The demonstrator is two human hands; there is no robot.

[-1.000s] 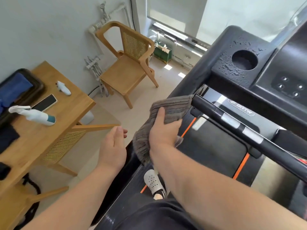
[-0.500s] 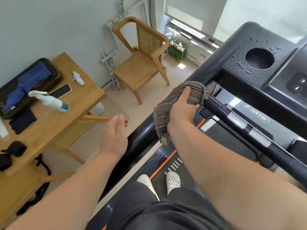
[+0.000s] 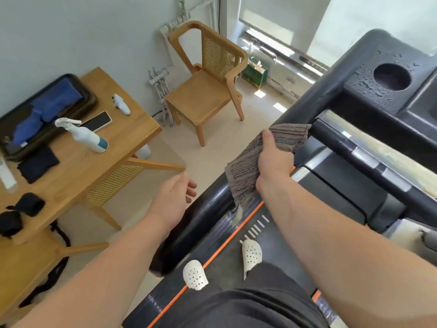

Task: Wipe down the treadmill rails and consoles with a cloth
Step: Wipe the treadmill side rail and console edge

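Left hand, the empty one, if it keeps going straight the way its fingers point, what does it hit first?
Probably nothing close. The left hand hangs open, fingers aimed up and right over the bare floor, just clear of the treadmill side rail. Further along lies the wooden chair, but depth is unclear.

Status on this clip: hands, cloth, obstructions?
Right hand grips grey cloth on side rail. Left hand open, empty. Console wet. Nothing blocking.

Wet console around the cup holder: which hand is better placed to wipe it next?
Probably the right hand. It already grips the cloth at the rail, just below the droplet-covered console. The left hand is empty, open, and hangs off the treadmill's side.
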